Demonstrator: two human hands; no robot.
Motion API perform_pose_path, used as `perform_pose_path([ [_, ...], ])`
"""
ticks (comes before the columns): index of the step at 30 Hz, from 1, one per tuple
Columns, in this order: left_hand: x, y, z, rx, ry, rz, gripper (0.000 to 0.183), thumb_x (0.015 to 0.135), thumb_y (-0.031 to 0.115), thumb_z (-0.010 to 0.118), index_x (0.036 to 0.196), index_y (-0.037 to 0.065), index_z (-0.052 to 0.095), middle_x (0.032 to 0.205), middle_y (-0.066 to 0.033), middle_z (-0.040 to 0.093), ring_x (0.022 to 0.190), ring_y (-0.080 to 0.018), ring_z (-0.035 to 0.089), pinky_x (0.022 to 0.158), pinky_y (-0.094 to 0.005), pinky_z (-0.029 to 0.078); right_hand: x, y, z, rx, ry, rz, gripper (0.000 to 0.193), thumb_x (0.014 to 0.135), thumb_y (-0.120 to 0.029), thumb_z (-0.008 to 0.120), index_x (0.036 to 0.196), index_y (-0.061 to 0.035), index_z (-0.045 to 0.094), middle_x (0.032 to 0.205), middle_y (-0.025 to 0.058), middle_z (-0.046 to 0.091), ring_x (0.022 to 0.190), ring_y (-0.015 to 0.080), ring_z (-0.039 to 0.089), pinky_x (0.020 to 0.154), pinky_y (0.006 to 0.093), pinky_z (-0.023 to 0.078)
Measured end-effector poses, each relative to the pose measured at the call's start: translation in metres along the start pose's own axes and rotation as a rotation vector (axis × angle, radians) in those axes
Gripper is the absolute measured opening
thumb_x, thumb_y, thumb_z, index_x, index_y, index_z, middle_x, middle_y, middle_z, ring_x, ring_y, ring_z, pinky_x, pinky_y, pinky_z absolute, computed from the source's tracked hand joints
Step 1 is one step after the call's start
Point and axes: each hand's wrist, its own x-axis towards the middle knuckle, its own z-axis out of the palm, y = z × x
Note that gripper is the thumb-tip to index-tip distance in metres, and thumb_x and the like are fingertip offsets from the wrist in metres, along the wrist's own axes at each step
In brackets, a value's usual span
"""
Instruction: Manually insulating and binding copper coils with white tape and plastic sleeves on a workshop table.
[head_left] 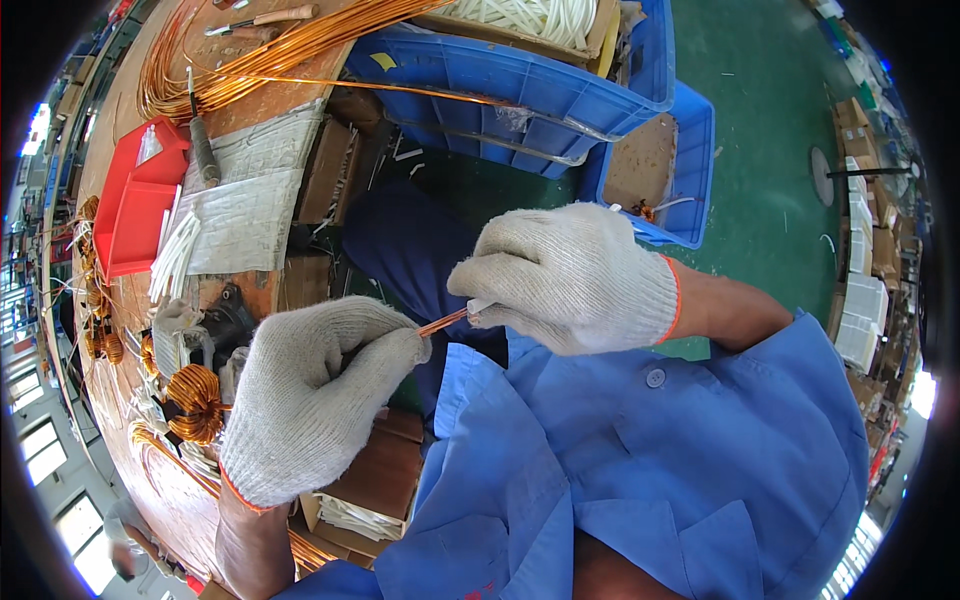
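Both my hands wear white knitted gloves with orange cuffs and meet in front of my blue shirt. My left hand (325, 395) pinches a short bundle of copper wires (442, 323) between thumb and forefinger. The wires bridge the small gap to my right hand (570, 278), whose closed fingers grip a thin white sleeve (480, 304) at the wires' other end. How far the wires reach into the sleeve is hidden by the fingers. Left of my left hand, a ring-shaped coil wound with copper wire (197, 403) rests by a dark metal vise (236, 318).
On the wooden bench lie a red bin (135, 205), white sleeves (176, 255), a screwdriver-like tool (203, 150) and long copper wires (270, 62). Blue crates (520, 95) stand ahead, with a cardboard box of white sleeves (365, 515) below my left hand.
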Motion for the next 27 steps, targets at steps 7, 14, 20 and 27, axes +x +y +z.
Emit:
perform_pose_path([
  [7, 0.002, -0.004, 0.001, -0.003, -0.005, 0.057, 0.019, 0.101, 0.008, 0.071, 0.104, -0.008, 0.081, 0.087, -0.0087, 0.079, 0.076, -0.0069, 0.067, 0.065, -0.0253, 0.053, 0.007, -0.003, 0.003, 0.021, 0.013, -0.027, 0.023, 0.097, -0.030, 0.079, 0.102, -0.0091, 0.072, 0.089, 0.0074, 0.064, 0.079, 0.0251, 0.074, 0.056, 0.0401, 0.058],
  [14, 0.008, -0.006, -0.002, 0.064, -0.045, 0.060, 0.022, 0.101, 0.008, 0.070, 0.110, -0.010, 0.079, 0.090, -0.0085, 0.078, 0.081, -0.0078, 0.068, 0.070, -0.0265, 0.054, 0.024, -0.013, 0.001, -0.063, -0.135, -0.027, 0.025, 0.098, -0.031, 0.077, 0.105, -0.0080, 0.072, 0.086, 0.0092, 0.066, 0.068, 0.0271, 0.073, 0.053, 0.0434, 0.058],
  [20, -0.004, -0.012, -0.027, 0.093, -0.055, 0.036, 0.028, 0.096, 0.008, 0.072, 0.118, -0.008, 0.079, 0.100, -0.0110, 0.078, 0.088, -0.0119, 0.071, 0.080, -0.0292, 0.057, 0.027, -0.015, 0.001, -0.056, -0.163, -0.020, 0.025, 0.101, -0.031, 0.074, 0.104, -0.0067, 0.070, 0.087, 0.0110, 0.067, 0.066, 0.0283, 0.074, 0.049, 0.0434, 0.057],
  [27, -0.038, -0.037, -0.039, 0.402, 0.098, 0.157, 0.013, 0.093, 0.004, 0.076, 0.104, -0.002, 0.080, 0.092, -0.0166, 0.075, 0.080, -0.0326, 0.073, 0.076, -0.0400, 0.057, 0.039, -0.022, 0.020, 0.167, -0.250, 0.008, 0.025, 0.102, -0.030, 0.073, 0.104, -0.0056, 0.070, 0.095, 0.0129, 0.068, 0.069, 0.0342, 0.075, 0.052, 0.0451, 0.058],
])
